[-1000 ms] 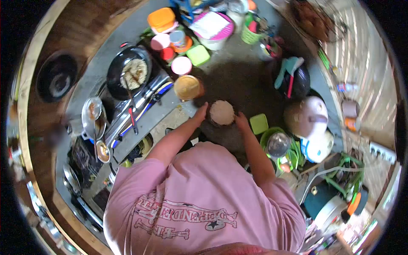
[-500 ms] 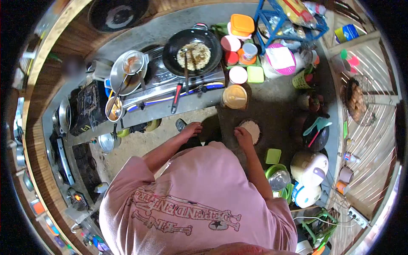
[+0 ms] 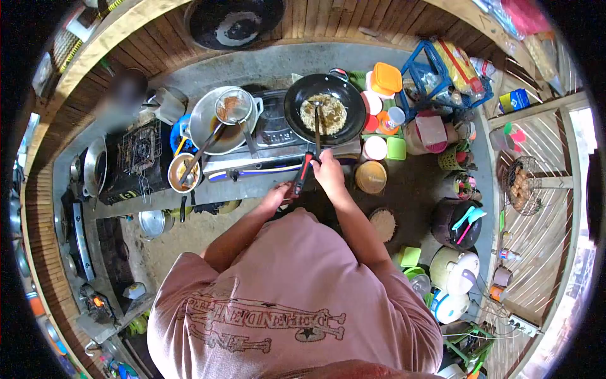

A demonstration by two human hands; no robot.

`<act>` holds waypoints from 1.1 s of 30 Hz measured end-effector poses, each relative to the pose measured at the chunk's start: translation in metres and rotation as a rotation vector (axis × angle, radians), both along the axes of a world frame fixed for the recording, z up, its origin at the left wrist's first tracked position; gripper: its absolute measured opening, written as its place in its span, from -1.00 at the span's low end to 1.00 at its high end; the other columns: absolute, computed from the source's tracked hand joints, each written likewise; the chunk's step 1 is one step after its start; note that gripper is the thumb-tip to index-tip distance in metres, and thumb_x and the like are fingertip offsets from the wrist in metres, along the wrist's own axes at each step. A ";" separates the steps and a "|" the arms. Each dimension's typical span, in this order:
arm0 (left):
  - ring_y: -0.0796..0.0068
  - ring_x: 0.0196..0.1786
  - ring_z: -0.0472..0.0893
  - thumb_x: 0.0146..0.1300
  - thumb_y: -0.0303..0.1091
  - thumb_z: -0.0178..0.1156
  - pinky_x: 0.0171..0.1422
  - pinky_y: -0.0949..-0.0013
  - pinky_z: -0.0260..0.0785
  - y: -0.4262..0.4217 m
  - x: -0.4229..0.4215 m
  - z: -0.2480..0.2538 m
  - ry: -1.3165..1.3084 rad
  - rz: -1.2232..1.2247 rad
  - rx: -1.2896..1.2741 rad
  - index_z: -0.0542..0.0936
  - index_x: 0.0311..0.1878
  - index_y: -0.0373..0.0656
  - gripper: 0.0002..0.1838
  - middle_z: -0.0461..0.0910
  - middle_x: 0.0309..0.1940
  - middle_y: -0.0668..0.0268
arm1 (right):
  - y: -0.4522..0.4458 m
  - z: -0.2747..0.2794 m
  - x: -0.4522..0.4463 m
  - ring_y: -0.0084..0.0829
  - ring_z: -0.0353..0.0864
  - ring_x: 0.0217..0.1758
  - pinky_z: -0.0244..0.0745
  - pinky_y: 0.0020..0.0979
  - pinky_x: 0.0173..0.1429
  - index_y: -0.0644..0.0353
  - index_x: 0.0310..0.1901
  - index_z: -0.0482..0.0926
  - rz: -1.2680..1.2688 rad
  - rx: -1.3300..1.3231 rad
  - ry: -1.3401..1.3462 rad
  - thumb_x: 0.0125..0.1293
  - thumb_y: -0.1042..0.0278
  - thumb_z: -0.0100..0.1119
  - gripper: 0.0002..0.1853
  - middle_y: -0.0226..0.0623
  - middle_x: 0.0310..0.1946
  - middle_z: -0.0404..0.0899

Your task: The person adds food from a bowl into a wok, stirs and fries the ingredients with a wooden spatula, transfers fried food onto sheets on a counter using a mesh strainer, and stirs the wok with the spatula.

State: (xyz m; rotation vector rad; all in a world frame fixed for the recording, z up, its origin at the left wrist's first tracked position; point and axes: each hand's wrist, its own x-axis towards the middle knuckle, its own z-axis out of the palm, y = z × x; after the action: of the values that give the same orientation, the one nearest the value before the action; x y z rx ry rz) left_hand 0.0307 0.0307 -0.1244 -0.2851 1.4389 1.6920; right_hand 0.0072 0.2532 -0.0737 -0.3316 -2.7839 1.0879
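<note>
A black wok (image 3: 296, 120) stands on the gas stove (image 3: 278, 151), with pale, browned food (image 3: 331, 117) spread in its bottom. Its red and black handle points toward me, and my left hand (image 3: 276, 197) is closed at the end of that handle. My right hand (image 3: 328, 172) is closed around the end of a long-handled spatula (image 3: 317, 129) whose head rests in the food. The right fingers lie just beside the wok's handle.
Left of the wok are a large pot (image 3: 205, 123) with a strainer (image 3: 233, 105) over it and a bowl (image 3: 174, 169). Lidded tubs, including a tan one (image 3: 370, 177), stand on the right. A blue rack (image 3: 413, 66) sits behind them, and a dark pot (image 3: 449, 230) farther right.
Both hands have moved forward from near my body to the wok. The right hand has taken hold of the spatula, the left the wok's handle. The view has shifted.
</note>
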 end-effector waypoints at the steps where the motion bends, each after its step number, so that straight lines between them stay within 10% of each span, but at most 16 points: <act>1: 0.39 0.13 0.63 0.56 -0.07 -0.03 0.16 0.24 0.43 0.001 -0.007 -0.001 0.005 -0.002 0.010 0.46 0.38 -0.01 -0.56 0.65 0.12 0.37 | -0.003 -0.003 -0.005 0.24 0.67 -0.18 0.57 0.10 -0.10 0.26 -0.06 0.41 -0.011 -0.017 0.041 0.31 0.23 0.33 -0.63 0.18 -0.36 0.65; 6: 0.66 -0.14 0.58 0.56 -0.11 -0.02 -0.04 0.43 0.42 0.012 -0.036 -0.001 0.050 -0.165 0.100 0.50 0.31 0.03 -0.62 0.63 -0.16 0.55 | -0.004 0.047 -0.007 0.18 0.70 -0.11 0.56 0.15 0.03 0.30 0.37 0.34 -0.064 0.198 -0.362 0.33 0.18 0.05 -0.38 0.30 -0.22 0.66; 10: 0.58 -0.18 0.63 0.56 -0.11 0.02 -0.12 0.44 0.48 0.031 -0.045 -0.018 0.076 -0.202 0.263 0.49 0.16 -0.06 -0.70 0.59 -0.20 0.44 | 0.010 0.030 -0.013 0.07 0.73 -0.28 0.65 0.04 -0.22 0.25 0.12 0.55 -0.087 0.472 -0.129 0.34 0.23 0.06 -0.60 0.09 -0.30 0.70; 17: 0.43 -0.22 0.64 0.57 -0.07 0.06 -0.11 0.28 0.55 0.035 -0.039 -0.033 0.142 -0.328 0.254 0.32 0.08 -0.07 -0.70 0.61 -0.17 0.24 | 0.012 0.074 0.004 0.22 0.65 -0.10 0.53 0.11 -0.03 0.24 0.07 0.54 -0.071 0.261 -0.091 0.52 0.16 0.00 -0.67 0.15 -0.18 0.67; 33: 0.43 -0.27 0.66 0.56 -0.26 0.01 -0.14 0.30 0.53 0.036 -0.038 -0.003 0.181 -0.357 0.172 0.35 0.12 -0.17 -0.76 0.65 -0.20 0.22 | 0.017 0.064 -0.022 0.21 0.67 -0.12 0.55 0.14 0.00 0.21 0.24 0.53 0.033 0.154 -0.125 0.48 0.13 -0.04 -0.56 0.23 -0.19 0.67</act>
State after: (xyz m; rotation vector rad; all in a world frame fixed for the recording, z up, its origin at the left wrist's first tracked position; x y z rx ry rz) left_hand -0.0077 0.0667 -0.1270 0.2144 1.3660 1.5602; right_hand -0.0150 0.2702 -0.0099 -0.3482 -2.9704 0.8812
